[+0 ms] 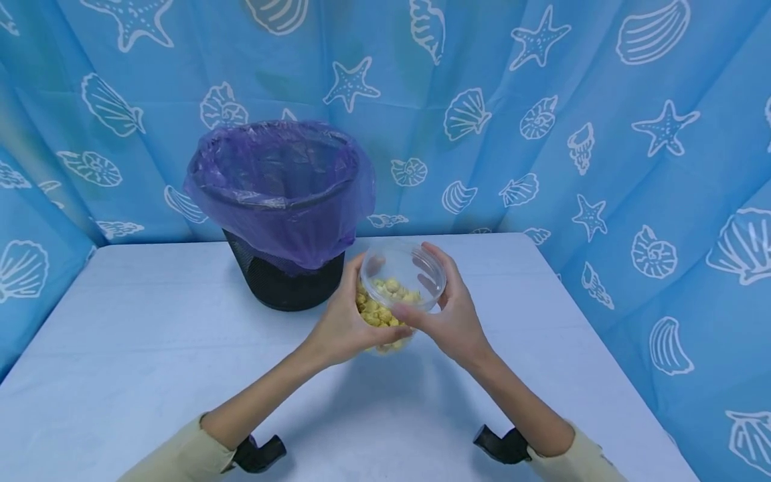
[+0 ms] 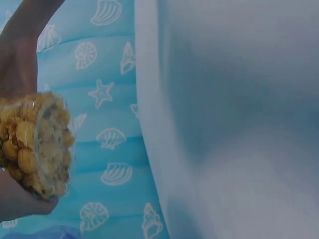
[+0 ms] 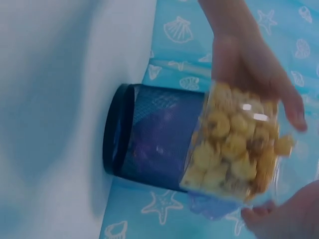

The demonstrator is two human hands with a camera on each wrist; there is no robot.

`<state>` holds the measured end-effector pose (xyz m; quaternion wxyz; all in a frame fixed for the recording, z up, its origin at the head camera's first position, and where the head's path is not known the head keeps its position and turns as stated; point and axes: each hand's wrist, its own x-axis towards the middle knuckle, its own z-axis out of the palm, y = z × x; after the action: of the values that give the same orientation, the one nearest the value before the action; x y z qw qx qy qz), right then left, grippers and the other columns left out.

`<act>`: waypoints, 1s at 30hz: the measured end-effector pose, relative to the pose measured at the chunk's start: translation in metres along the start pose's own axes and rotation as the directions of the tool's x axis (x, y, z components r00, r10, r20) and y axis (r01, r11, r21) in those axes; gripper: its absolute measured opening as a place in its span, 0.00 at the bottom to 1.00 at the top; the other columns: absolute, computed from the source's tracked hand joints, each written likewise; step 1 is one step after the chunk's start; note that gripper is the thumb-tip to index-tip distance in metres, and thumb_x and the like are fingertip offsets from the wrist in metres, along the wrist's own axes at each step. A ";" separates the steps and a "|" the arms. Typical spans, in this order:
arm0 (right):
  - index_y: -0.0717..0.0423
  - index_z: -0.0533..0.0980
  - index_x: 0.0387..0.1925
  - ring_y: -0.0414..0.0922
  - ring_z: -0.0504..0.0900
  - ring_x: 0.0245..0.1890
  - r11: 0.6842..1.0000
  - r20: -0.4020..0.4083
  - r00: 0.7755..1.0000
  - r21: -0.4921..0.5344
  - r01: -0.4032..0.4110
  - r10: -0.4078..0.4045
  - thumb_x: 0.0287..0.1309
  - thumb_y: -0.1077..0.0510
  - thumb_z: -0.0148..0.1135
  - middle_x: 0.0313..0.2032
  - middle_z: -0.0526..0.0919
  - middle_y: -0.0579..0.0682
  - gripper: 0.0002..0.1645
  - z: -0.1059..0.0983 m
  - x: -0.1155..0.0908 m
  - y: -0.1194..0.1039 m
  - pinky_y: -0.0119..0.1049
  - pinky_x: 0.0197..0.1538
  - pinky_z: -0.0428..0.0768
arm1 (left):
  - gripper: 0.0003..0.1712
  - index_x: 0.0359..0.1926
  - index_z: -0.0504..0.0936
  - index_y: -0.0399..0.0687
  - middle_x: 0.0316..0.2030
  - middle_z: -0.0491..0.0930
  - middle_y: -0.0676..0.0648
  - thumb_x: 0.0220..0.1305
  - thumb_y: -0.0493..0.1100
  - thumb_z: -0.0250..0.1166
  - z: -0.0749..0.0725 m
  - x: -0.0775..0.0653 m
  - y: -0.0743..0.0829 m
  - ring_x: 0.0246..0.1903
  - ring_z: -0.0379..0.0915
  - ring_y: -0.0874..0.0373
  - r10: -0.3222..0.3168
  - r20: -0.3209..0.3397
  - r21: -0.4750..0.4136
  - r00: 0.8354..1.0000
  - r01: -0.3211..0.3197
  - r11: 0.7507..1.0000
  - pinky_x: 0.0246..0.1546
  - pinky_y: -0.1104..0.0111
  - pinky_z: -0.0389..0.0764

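Observation:
A clear plastic jar of yellow popcorn (image 1: 375,313) is held above the table, with popcorn heaped to its top in the right wrist view. My left hand (image 1: 343,328) grips the jar around its side, thumb across the front. Over the mouth is a clear round plastic lid (image 1: 394,258), with popcorn showing through it. My right hand (image 1: 452,321) holds this lid by its rim, thumb in front and fingers on the far side. In the right wrist view, one popcorn piece (image 3: 284,145) sticks out past the jar's top. The left wrist view shows the jar's base.
A black mesh bin (image 1: 289,288) lined with a purple bag (image 1: 283,227) stands behind the jar to the left, its mouth wide. The white-covered table (image 1: 150,335) ends at a blue curtain (image 1: 385,87) with shell patterns at the back and sides.

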<state>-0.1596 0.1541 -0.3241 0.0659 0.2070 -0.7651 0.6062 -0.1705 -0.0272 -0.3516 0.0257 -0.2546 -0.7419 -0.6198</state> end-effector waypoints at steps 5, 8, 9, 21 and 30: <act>0.51 0.54 0.67 0.49 0.60 0.62 0.997 0.147 0.988 0.057 0.045 -0.053 0.46 0.47 0.70 0.64 0.59 0.48 0.51 -0.012 0.003 0.004 0.47 0.57 0.68 | 0.58 0.67 0.46 0.54 0.56 0.62 0.47 0.41 0.35 0.75 -0.008 -0.005 0.014 0.50 0.66 0.52 -0.023 0.105 -0.094 0.994 0.033 0.995 0.46 0.62 0.75; 0.53 0.54 0.67 0.48 0.60 0.62 0.993 0.232 0.969 0.098 0.062 -0.083 0.45 0.44 0.70 0.64 0.60 0.50 0.52 -0.018 0.006 0.007 0.45 0.59 0.66 | 0.57 0.67 0.45 0.46 0.56 0.61 0.44 0.41 0.31 0.73 -0.014 -0.008 0.025 0.50 0.66 0.49 -0.025 0.176 -0.140 0.984 0.050 0.989 0.47 0.61 0.74; 0.54 0.54 0.67 0.48 0.60 0.62 0.991 0.260 0.961 0.113 0.066 -0.093 0.45 0.43 0.70 0.64 0.60 0.51 0.53 -0.019 0.006 0.007 0.45 0.59 0.66 | 0.57 0.67 0.45 0.45 0.56 0.61 0.43 0.41 0.30 0.73 -0.015 -0.009 0.027 0.50 0.66 0.49 -0.028 0.196 -0.144 0.980 0.057 0.988 0.48 0.61 0.73; 0.53 0.45 0.70 0.47 0.49 0.67 0.995 0.206 0.977 0.092 0.039 -0.058 0.42 0.36 0.68 0.69 0.49 0.49 0.63 -0.020 0.003 0.011 0.55 0.63 0.53 | 0.55 0.66 0.46 0.46 0.55 0.61 0.42 0.43 0.31 0.72 -0.016 -0.008 0.030 0.50 0.67 0.49 -0.068 0.164 -0.132 0.984 0.090 0.987 0.48 0.61 0.74; 0.44 0.47 0.69 0.43 0.58 0.61 0.997 -0.057 0.995 -0.021 -0.078 0.077 0.46 0.52 0.71 0.65 0.54 0.42 0.55 0.009 -0.005 -0.001 0.47 0.60 0.63 | 0.54 0.66 0.49 0.49 0.55 0.65 0.42 0.44 0.38 0.74 -0.001 -0.005 0.031 0.49 0.66 0.52 -0.060 -0.032 0.007 0.998 0.060 0.998 0.47 0.61 0.73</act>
<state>-0.1540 0.1468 -0.3275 0.0662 0.1590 -0.7773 0.6051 -0.1534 -0.0267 -0.3251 0.0199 -0.2222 -0.7512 -0.6212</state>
